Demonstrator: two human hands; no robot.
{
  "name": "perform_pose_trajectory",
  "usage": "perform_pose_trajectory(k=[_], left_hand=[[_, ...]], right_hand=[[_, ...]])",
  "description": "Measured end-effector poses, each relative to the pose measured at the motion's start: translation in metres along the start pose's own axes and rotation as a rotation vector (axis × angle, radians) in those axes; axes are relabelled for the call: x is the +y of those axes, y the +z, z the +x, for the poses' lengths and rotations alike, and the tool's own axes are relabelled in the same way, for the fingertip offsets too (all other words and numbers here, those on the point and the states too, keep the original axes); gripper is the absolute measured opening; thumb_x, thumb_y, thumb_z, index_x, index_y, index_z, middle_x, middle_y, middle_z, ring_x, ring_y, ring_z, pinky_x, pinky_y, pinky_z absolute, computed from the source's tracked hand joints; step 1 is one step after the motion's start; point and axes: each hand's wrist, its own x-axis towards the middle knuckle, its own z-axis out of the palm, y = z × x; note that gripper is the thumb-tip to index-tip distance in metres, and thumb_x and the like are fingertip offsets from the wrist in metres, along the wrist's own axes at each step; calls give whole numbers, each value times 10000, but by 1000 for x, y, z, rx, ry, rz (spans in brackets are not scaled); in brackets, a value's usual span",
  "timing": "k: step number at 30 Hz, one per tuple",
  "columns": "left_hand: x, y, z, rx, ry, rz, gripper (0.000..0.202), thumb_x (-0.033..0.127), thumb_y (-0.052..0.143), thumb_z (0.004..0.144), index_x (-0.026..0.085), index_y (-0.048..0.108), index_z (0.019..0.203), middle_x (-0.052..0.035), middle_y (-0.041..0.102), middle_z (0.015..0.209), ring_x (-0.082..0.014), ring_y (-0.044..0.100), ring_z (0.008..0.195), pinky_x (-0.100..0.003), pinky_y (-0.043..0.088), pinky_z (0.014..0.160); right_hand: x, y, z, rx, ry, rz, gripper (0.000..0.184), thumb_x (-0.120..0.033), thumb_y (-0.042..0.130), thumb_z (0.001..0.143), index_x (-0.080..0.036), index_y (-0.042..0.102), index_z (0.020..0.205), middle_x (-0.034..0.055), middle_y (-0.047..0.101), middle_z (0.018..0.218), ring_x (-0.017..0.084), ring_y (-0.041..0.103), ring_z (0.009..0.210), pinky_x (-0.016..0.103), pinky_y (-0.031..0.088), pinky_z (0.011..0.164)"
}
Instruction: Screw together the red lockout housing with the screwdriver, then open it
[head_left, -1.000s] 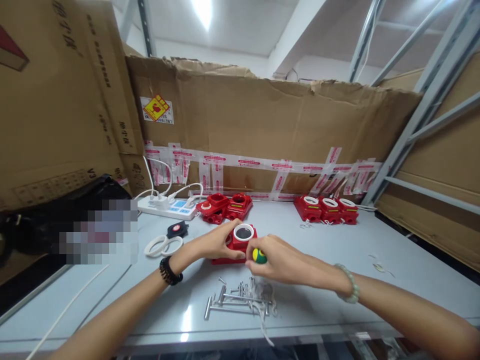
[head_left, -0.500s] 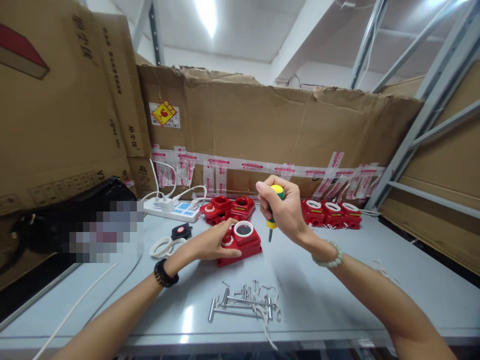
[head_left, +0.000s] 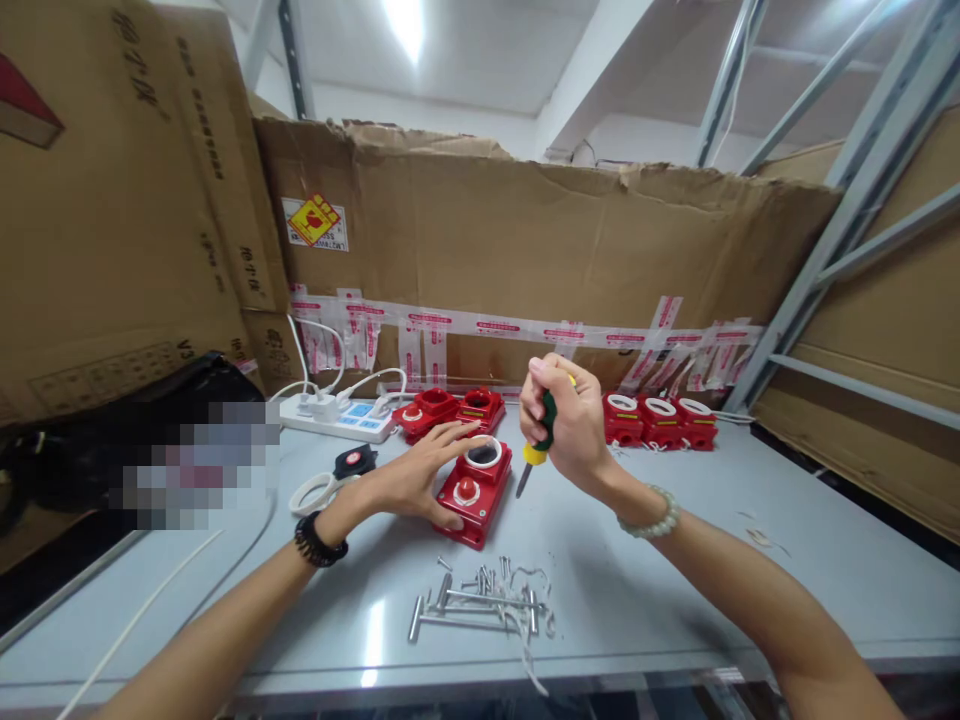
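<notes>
Right hand fisted around screwdriver, green/yellow handle, short metal tip angled down-left, hanging just above the table right beside the red box. Left hand flat with fingers spread, resting on the box's left edge, thumb at its front corner; not gripping anything. Box: glossy red plastic, rectangular, red round button plus white-ringed hole on top, sitting mid-table. Pile of metal screws close in front of it, near the table's front edge. Scissors to the left, near the left wrist. More red boxes lined against the cardboard wall. Smooth grey tabletop, open room on the right half.
</notes>
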Motion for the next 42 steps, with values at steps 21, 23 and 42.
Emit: perform_pose_trajectory(k=[21,23,42], left_hand=[[6,20,5,56,-116,-40,828,570,701,618,191,335,1258,-112,476,1173,-318,518,1075,-449,435,926],[5,21,5,64,-125,-39,819,568,708,604,193,350,1239,-111,487,1163,-330,520,1069,-456,433,922],[5,23,7,85,-123,-37,901,533,739,574,190,317,1293,-139,474,1240,-359,497,1127,-482,410,956]], right_hand=[[37,-17,-3,75,60,3,359,-328,592,808,-186,387,550,-99,407,434,29,350,285,166,243,300],[38,-17,-4,77,55,1,356,-329,590,810,-186,389,554,-98,411,434,30,349,286,168,247,302],[9,-18,-6,-62,-127,-1246,386,-462,505,834,-203,435,557,-15,482,515,111,410,480,265,257,485]])
